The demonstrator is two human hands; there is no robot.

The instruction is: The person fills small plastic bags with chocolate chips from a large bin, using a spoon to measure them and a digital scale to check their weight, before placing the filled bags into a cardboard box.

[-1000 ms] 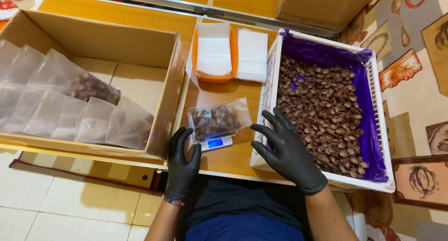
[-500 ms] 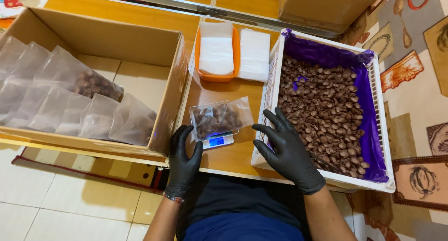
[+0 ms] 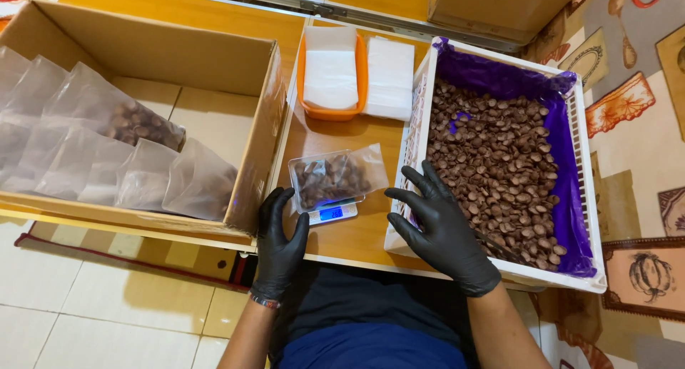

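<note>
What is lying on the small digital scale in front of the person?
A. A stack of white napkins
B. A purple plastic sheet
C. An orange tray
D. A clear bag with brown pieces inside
D: a clear bag holding brown pieces rests on the small scale, between the left hand and the right hand, neither of which touches it.

Bag [image 3: 335, 176] on scale [image 3: 332, 213]; box [image 3: 153, 55] left, crate [image 3: 417, 137] right, tray [image 3: 331, 113] behind scale.

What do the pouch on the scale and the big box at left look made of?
Pouch: clear, glossy plastic film, going by the brown pieces showing through and its crinkled shine. Box: plain brown cardboard, matte, with folded flaps and raw cut edges.
</note>
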